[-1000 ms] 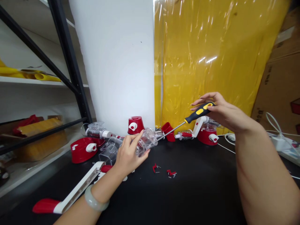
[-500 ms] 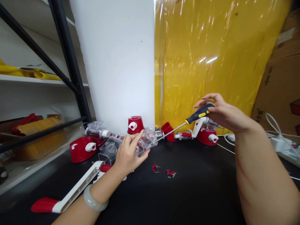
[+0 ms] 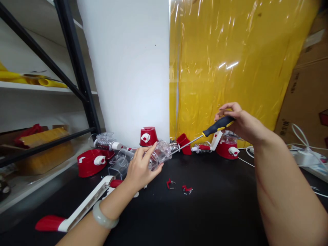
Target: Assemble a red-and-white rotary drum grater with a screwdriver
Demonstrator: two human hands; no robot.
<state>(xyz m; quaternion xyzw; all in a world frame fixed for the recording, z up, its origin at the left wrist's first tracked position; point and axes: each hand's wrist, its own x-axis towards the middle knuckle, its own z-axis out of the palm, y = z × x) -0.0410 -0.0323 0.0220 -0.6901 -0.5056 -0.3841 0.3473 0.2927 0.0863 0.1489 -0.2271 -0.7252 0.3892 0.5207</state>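
Note:
My left hand is wrapped round a clear plastic housing, tilted above the black table. In my right hand is the handle of a screwdriver, dark with yellow marks. Its long metal shaft slants down to the left, and the tip meets the right end of the housing; the exact contact point is too small to make out. Below the hands, small red plastic pieces lie on the table with several screws beside them.
A white crank handle with a red grip lies at front left. Red bases, metal grater drums and a red pusher line the back. A power strip with cables is at right; a shelf rack stands left.
My right hand has shifted slightly on the screwdriver handle, which has turned a little, its yellow marks now lower. The left hand and the clear housing stay almost still.

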